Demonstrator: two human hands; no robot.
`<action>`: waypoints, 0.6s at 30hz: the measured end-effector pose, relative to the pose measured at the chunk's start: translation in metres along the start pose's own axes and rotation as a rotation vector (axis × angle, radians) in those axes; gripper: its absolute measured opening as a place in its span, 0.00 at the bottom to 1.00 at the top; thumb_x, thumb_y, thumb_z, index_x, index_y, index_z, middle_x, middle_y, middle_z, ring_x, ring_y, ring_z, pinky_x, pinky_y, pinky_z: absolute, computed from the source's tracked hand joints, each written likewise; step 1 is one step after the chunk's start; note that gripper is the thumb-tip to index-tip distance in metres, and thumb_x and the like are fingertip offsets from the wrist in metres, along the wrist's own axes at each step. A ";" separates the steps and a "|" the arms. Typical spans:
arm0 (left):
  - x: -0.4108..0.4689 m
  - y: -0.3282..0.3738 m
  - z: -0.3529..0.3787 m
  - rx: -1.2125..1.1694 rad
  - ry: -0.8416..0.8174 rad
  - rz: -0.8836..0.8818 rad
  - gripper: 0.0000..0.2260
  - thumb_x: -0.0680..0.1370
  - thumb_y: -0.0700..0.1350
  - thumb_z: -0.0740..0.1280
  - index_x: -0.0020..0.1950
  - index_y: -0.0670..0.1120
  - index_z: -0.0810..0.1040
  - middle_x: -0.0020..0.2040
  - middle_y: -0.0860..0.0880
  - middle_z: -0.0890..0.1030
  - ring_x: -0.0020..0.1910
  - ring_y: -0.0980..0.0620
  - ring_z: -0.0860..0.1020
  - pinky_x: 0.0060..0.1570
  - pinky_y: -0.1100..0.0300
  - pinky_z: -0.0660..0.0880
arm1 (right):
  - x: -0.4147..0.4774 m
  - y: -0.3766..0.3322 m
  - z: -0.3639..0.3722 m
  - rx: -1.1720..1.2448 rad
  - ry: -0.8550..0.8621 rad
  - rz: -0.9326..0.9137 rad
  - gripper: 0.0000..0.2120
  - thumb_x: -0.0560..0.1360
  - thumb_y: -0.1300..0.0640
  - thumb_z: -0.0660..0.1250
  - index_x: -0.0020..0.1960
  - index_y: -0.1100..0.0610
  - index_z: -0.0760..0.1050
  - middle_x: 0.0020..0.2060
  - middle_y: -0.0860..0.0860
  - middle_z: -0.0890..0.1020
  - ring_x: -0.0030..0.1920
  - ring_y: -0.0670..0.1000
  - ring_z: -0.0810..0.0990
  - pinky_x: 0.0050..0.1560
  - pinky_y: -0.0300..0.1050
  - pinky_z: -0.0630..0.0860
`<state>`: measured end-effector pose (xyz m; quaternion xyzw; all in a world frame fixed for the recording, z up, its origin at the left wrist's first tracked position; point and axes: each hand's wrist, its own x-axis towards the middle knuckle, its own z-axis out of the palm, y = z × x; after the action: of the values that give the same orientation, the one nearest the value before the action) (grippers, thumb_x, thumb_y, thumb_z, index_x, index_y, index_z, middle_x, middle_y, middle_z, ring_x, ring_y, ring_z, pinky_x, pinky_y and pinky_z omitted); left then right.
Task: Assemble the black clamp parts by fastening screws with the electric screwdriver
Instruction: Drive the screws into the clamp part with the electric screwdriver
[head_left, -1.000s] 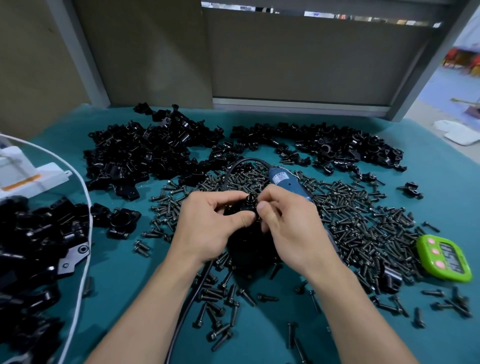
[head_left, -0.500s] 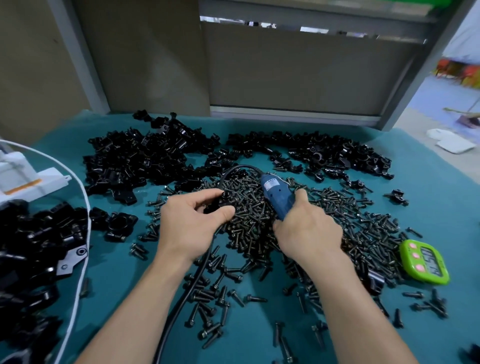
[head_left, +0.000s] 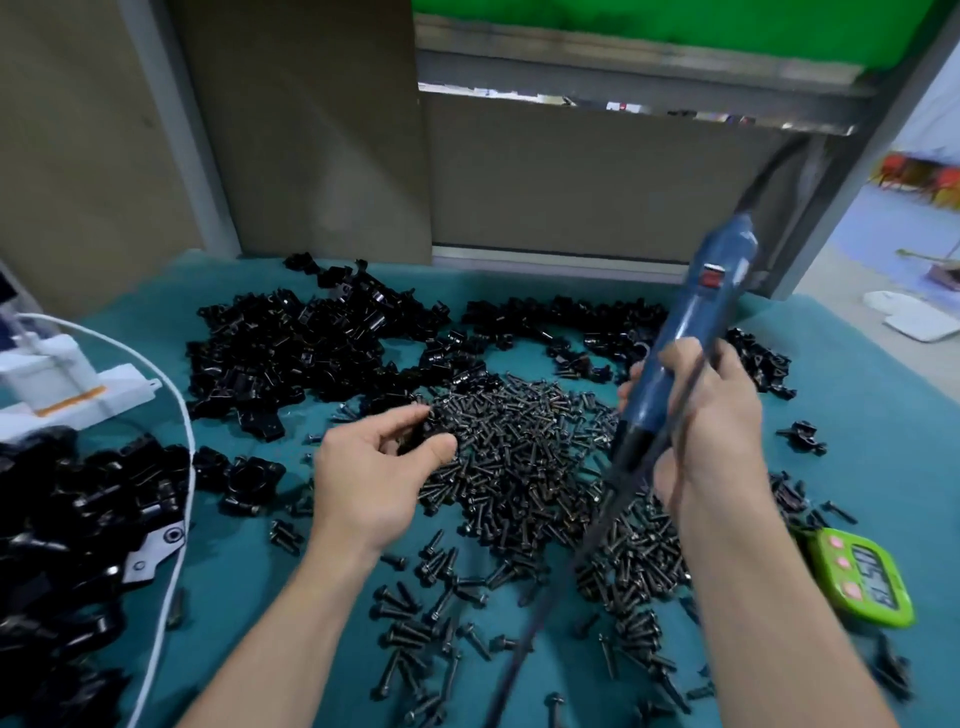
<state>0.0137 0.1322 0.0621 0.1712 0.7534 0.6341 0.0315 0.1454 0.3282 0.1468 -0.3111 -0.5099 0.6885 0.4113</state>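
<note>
My right hand (head_left: 711, 426) grips the blue electric screwdriver (head_left: 685, 332) and holds it upright and tilted above the table, its black tip (head_left: 631, 457) pointing down over the screws. Its black cable (head_left: 550, 587) runs down past my right wrist. My left hand (head_left: 374, 467) pinches a small black clamp part (head_left: 423, 434) between thumb and fingers, at the left edge of a heap of dark screws (head_left: 524, 457). Piles of black clamp parts (head_left: 291, 353) lie behind the screws.
More black clamp parts (head_left: 561, 327) stretch along the back right. Another heap of black parts (head_left: 67, 525) sits at the left, ringed by a white cable (head_left: 176, 467). A white device (head_left: 57, 384) stands far left. A green timer (head_left: 862, 577) lies at the right on the teal cloth (head_left: 857, 395).
My right hand has lifted the screwdriver off the screw heap and stood it upright. My left hand stays by the heap, still pinching the black part. The camera tilted up.
</note>
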 end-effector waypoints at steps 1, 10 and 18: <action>-0.002 0.002 0.001 0.047 -0.023 0.005 0.16 0.67 0.52 0.84 0.43 0.72 0.82 0.41 0.72 0.80 0.44 0.72 0.78 0.45 0.74 0.73 | 0.000 0.004 0.006 0.061 0.009 0.026 0.12 0.75 0.65 0.69 0.56 0.54 0.74 0.39 0.54 0.81 0.30 0.49 0.80 0.32 0.46 0.80; -0.007 0.010 -0.002 0.242 -0.057 0.030 0.17 0.65 0.58 0.83 0.38 0.77 0.79 0.37 0.59 0.81 0.32 0.66 0.76 0.32 0.73 0.68 | 0.008 0.053 0.030 0.792 0.044 0.314 0.15 0.76 0.72 0.65 0.57 0.56 0.73 0.38 0.55 0.78 0.31 0.50 0.76 0.34 0.42 0.77; -0.016 0.016 0.000 0.304 -0.171 0.097 0.16 0.66 0.51 0.84 0.41 0.70 0.82 0.23 0.66 0.75 0.19 0.59 0.68 0.20 0.72 0.61 | 0.013 0.067 0.019 0.890 0.054 0.351 0.14 0.77 0.71 0.64 0.58 0.57 0.72 0.35 0.54 0.79 0.31 0.49 0.76 0.38 0.42 0.76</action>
<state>0.0320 0.1295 0.0754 0.2632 0.8260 0.4970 0.0385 0.1067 0.3224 0.0880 -0.2043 -0.0945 0.8906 0.3951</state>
